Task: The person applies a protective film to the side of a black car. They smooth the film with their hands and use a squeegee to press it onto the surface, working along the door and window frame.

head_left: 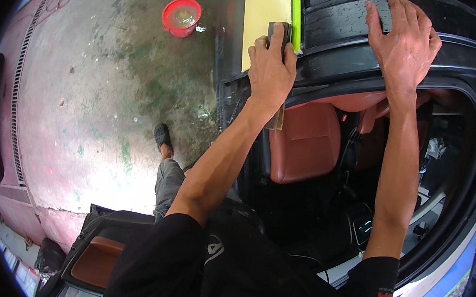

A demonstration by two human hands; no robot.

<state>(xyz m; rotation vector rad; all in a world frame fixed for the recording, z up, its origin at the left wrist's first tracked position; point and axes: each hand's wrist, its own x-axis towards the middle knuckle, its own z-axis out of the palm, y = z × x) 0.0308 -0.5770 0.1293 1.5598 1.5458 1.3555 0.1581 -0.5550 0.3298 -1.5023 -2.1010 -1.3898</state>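
Note:
My left hand (271,72) is closed around a dark sanding block (271,34), pressed on a pale yellow panel (260,3) of the car body. Bright green tape (296,18) runs along the panel's right edge, just beside the block. Spread out, my right hand (405,44) rests on the black car roof (339,21), whose surface carries water drops. Nothing shows in that hand. The underside of the block is hidden by the fingers and the panel.
Through the door opening below my arms are a red-brown seat (305,143) and the dark cabin. An open car door (92,263) stands at lower left. A red bucket of water (169,28) sits on the wet concrete floor (101,91), left of the car.

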